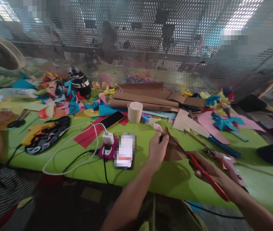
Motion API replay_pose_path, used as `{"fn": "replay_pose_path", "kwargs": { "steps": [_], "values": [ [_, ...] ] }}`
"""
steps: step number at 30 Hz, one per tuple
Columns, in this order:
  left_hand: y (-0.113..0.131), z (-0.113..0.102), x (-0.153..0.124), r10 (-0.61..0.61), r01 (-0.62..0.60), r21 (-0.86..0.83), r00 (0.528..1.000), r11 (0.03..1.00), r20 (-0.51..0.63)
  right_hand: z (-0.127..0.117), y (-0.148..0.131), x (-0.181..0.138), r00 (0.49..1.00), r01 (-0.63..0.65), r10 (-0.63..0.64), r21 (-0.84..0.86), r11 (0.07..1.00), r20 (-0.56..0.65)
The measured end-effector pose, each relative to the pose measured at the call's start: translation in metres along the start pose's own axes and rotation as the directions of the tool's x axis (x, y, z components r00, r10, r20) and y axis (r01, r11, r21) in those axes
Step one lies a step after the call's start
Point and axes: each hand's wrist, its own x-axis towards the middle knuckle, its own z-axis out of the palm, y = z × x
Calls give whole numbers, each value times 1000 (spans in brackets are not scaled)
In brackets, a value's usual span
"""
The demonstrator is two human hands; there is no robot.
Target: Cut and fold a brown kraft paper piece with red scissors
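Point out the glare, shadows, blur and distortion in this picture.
Head view: bright light glares through the perforated screen toward both upper corners, and things behind it look hazy. Head view: a shadow darkens the green table below the brown paper in the left hand. Head view: the fan looks stretched near the left edge. Head view: blocky pixels cover most of the lit phone.

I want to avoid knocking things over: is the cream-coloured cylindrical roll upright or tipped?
Upright: the cream-coloured cylindrical roll stands on end on the lime-green tabletop, its rounded end facing up and its curved side vertical.
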Motion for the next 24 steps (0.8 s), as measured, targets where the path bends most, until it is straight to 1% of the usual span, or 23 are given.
{"fn": "replay_pose_path", "kwargs": {
  "steps": [8,16,24],
  "values": [
    [0,0,1,-48,48,-7,999,999,19,0,0,0,999,34,-34,35,999,13],
    [-2,1,2,-45,46,-17,999,999,30,3,-9,1,999,34,-34,30,999,6],
    [1,1,2,-71,72,-14,997,997,31,5,-1,2,1000,31,-31,42,999,1]
  ]
}}
